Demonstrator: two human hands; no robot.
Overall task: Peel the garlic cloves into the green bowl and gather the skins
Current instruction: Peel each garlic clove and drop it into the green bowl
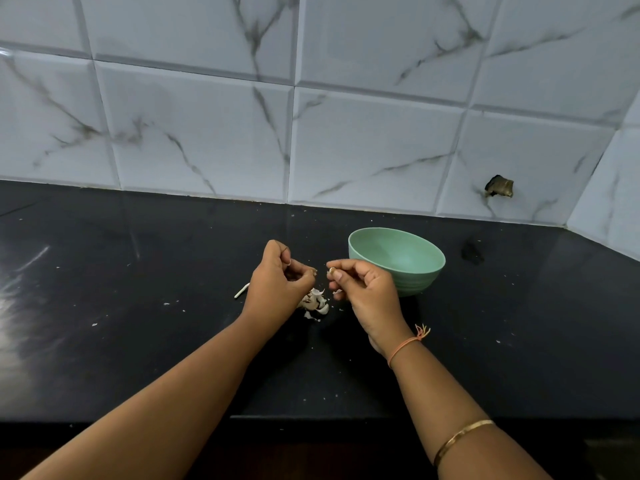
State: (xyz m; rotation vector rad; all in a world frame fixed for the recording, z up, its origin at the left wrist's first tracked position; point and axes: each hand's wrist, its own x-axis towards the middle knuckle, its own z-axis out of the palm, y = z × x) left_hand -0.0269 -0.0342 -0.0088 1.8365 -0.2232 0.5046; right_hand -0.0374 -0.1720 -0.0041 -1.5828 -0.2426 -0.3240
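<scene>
The green bowl (415, 271) stands on the black counter, just right of my hands, and the part of its inside that I see is bare. My right hand (363, 289) pinches a small garlic clove (331, 271) between thumb and fingers, close to the bowl's left side. My left hand (280, 282) is curled shut a little to the left, its fingertips near the clove; whether it holds a bit of skin I cannot tell. A small heap of papery garlic skins (317, 303) lies on the counter under and between both hands.
A thin white stalk piece (241, 291) lies left of my left hand. Small skin flecks are scattered over the black counter (138, 306). A marble-tiled wall (311, 133) rises behind, with a dark hole (498, 187) at the right. The counter's front edge runs under my forearms.
</scene>
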